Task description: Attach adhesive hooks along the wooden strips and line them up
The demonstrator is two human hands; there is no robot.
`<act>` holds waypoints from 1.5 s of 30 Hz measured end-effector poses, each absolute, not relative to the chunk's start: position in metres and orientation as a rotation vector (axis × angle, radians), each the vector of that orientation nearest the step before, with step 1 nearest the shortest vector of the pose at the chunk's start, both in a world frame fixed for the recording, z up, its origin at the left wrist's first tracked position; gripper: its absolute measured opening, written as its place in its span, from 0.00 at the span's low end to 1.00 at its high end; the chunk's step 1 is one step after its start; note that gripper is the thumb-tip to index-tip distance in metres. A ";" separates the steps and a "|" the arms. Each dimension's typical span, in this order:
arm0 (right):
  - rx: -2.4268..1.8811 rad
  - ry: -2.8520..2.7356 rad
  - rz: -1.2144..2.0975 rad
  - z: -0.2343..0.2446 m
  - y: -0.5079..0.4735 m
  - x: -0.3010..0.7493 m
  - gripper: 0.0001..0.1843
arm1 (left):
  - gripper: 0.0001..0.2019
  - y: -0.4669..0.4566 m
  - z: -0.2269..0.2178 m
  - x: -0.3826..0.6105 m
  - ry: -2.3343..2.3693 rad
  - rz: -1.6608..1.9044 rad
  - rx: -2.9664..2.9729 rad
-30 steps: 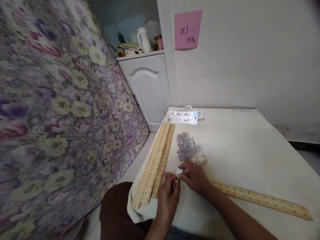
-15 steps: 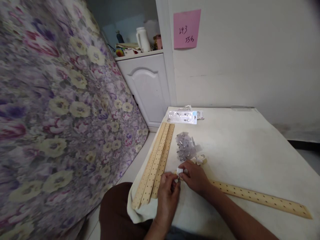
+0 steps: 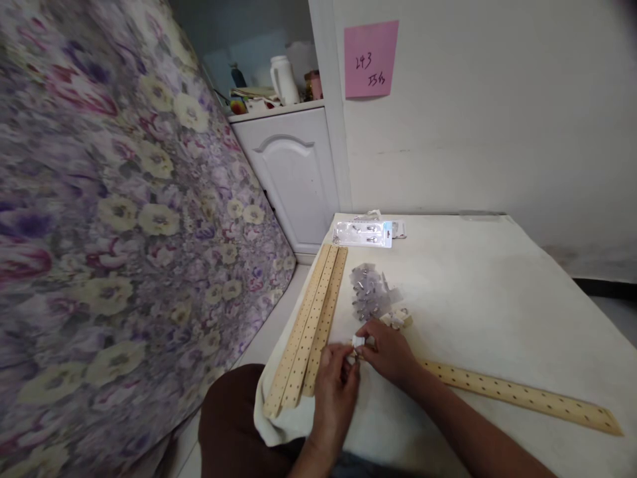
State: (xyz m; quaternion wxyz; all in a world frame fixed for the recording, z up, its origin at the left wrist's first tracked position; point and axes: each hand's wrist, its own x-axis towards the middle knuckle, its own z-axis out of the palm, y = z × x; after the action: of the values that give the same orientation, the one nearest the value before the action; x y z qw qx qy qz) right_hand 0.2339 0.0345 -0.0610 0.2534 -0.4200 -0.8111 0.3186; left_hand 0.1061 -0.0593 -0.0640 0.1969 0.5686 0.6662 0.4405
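Note:
A small white piece (image 3: 357,341) is pinched between the thumb and fingers of my right hand (image 3: 385,348). My left hand (image 3: 337,380) is closed just beside it, its fingertips meeting the right hand's at a tiny metal-looking bit too small to name. Beneath both hands runs the end of a pale yellow strip (image 3: 517,394) dotted with holes, which reaches far to the right; the hands cover part of it. Beyond the right hand lie several cream-coloured bits (image 3: 398,318) and a pile of small clear packets (image 3: 368,292) with metal parts inside.
More pale perforated strips (image 3: 311,325) lie side by side along the table's left edge. Flat clear blister packaging (image 3: 363,234) rests at the back of the cloth-covered table (image 3: 468,285). A floral curtain (image 3: 149,219) hangs at the left, near a white cabinet (image 3: 298,172).
Both hands stay at the same spot around the white piece, with only slight finger movement. The strips and packets have not moved.

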 end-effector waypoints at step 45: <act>-1.427 -2.130 0.551 -0.086 -0.005 0.453 0.18 | 0.15 -0.064 -0.068 0.104 1.966 1.333 1.614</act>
State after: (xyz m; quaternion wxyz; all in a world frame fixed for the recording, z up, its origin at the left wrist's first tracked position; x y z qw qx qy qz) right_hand 0.4533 -0.0048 -0.0863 0.2566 -0.5260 -0.7851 0.2030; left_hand 0.1044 -0.0640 -0.0682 0.1343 0.5570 0.6785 0.4598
